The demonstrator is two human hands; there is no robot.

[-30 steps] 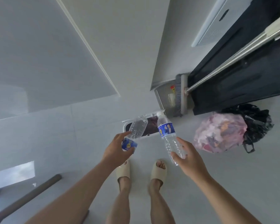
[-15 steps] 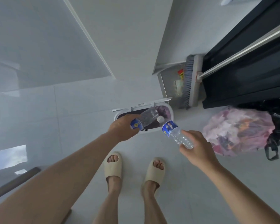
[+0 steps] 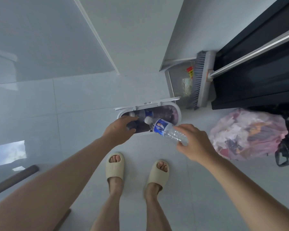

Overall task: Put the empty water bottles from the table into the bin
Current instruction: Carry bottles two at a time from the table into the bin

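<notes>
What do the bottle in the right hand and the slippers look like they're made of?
The clear ribbed bottle with a blue label in the right hand looks like thin glossy plastic: see-through, with highlights. The beige ridged slippers look like matte moulded foam or rubber.

Floor [image 3: 93,100]: glossy pale tile, reflective. Bottle [image 3: 169,131] in right hand [image 3: 196,144]: clear ribbed plastic, glossy blue label; bin [image 3: 178,112]: smooth white plastic. Broom [image 3: 200,80]: shiny metal handle, grey plastic head, stiff bristles; rubbish bag [image 3: 247,134]: thin pink translucent film, crinkled; slippers [image 3: 114,166]: matt cream, ribbed.
</notes>
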